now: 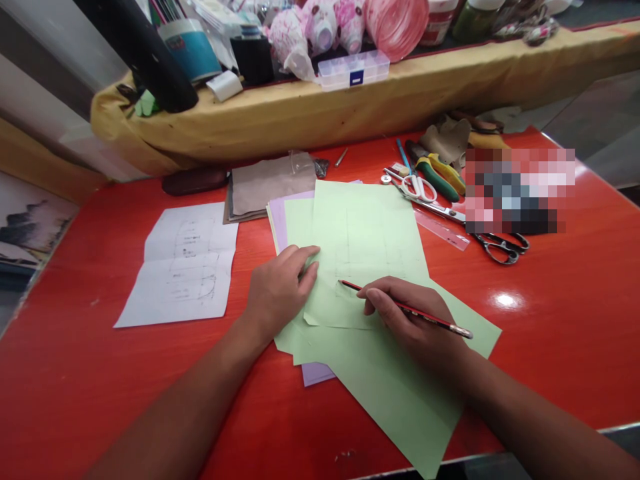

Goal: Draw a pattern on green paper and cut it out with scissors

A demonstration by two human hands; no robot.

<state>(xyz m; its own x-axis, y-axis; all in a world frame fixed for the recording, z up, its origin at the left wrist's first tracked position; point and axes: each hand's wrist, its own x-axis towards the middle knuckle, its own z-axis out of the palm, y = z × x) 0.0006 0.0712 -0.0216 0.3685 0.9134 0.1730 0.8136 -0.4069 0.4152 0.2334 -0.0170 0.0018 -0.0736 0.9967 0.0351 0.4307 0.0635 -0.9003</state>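
A light green sheet (367, 227) with faint pencil lines lies on top of other green and purple papers. On its left edge rests my left hand (283, 287), fingers apart and holding nothing. My right hand (413, 317) grips a red and black pencil (435, 320), its tip touching or just above the lower left part of the sheet. To the left, a creased white paper (183, 263) with a pencil sketch lies flat on the red table (115, 380).
Brown leather pieces (273, 183) and a dark red case (194, 181) lie behind the papers. At the right are white-handled scissors (420, 189), black-handled scissors (500, 247), pliers (437, 177) and a clear pink ruler (443, 230). A cloth-covered shelf (300, 117) runs along the back.
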